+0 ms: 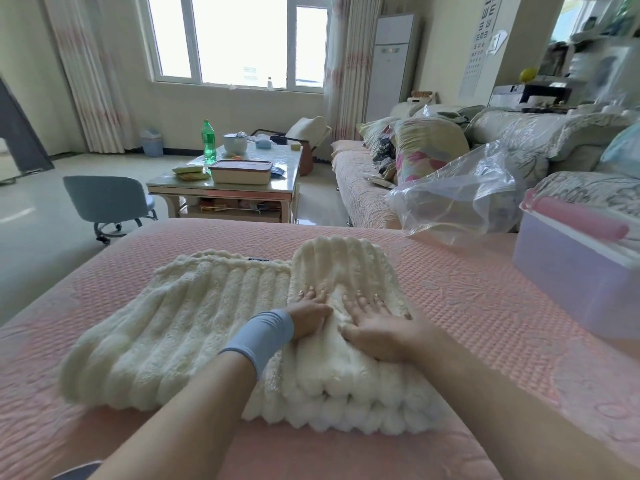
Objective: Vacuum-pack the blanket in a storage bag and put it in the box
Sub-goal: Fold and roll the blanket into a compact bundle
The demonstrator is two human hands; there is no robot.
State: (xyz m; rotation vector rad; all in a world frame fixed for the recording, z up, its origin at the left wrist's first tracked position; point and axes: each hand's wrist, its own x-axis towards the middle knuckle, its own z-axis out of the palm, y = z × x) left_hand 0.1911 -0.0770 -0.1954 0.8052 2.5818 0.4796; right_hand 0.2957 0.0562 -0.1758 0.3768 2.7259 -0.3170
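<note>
Both hands [346, 323] flat atop folded blanket [194, 327]

Read only on the eye chart [481, 36] on the far right wall: rows of tumbling E shapes, shrinking downward, lowest rows too small to make out. Seen but illegible: window sticker [250, 72] and green bottle label [209, 147].
</note>
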